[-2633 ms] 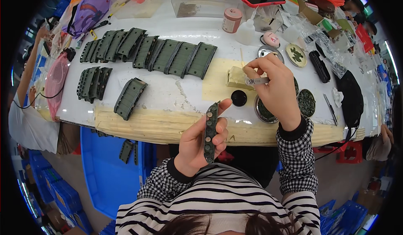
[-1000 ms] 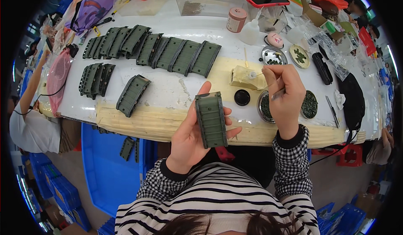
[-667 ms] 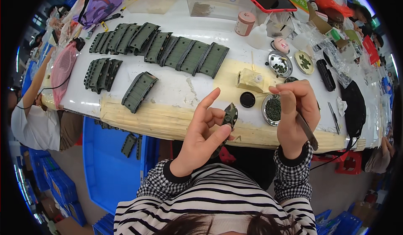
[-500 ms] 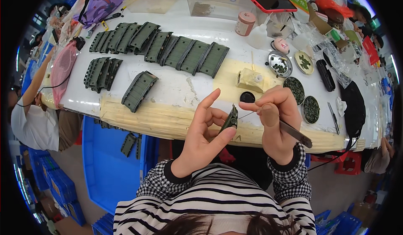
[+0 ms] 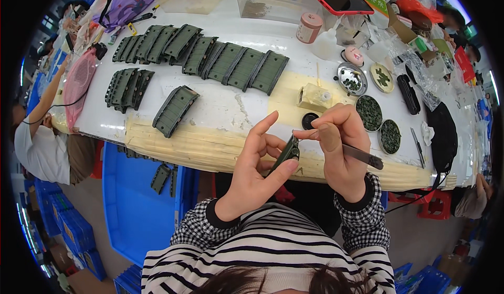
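Note:
My left hand grips a curved dark green panel between thumb and fingers, tilted edge-up over the table's front edge. In my right hand are metal tweezers, their broad end sticking out to the right. The tweezers' tip is at the panel's upper edge, mostly hidden by my fingers. Just beyond my right hand lie a small round black lid and a tape-wrapped block. To its right sit two round tins of small dark green pieces, one farther and one nearer.
Similar green panels lie in a row across the table, with a single one nearer. A silver dish, a phone and a black cloth are to the right. A blue crate stands below left. Another person sits at far left.
My right hand has shifted slightly left and up, bringing the tweezers' tip to the panel's edge. The panel has turned a little in my left hand.

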`<move>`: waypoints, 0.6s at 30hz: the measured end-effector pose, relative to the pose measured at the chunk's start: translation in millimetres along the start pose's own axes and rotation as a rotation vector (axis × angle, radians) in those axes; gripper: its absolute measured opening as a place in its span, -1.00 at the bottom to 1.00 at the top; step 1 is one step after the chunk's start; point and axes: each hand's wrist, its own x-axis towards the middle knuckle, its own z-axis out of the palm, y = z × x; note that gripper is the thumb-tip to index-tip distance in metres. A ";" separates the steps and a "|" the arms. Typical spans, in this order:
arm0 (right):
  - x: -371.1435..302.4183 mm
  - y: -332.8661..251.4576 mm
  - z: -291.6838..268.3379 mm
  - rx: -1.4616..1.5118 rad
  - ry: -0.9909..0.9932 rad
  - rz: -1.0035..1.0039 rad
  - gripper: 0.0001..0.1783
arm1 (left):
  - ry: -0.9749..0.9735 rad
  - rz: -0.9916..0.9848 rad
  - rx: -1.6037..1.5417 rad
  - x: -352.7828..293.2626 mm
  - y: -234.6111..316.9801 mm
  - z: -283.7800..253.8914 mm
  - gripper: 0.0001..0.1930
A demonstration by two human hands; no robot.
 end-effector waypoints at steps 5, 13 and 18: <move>-0.4 0.6 -1.2 -0.031 -0.020 -0.006 -0.83 | -0.005 0.005 -0.008 0.1 -1.0 0.3 -0.20; 18.6 1.1 -21.8 -0.149 0.242 -0.060 -0.84 | -0.123 -0.060 -0.294 -0.1 -8.8 -3.9 -0.37; 34.5 13.8 -34.6 -0.819 0.236 -0.201 -0.95 | -0.196 -0.169 -0.610 0.0 -11.1 -4.3 -0.42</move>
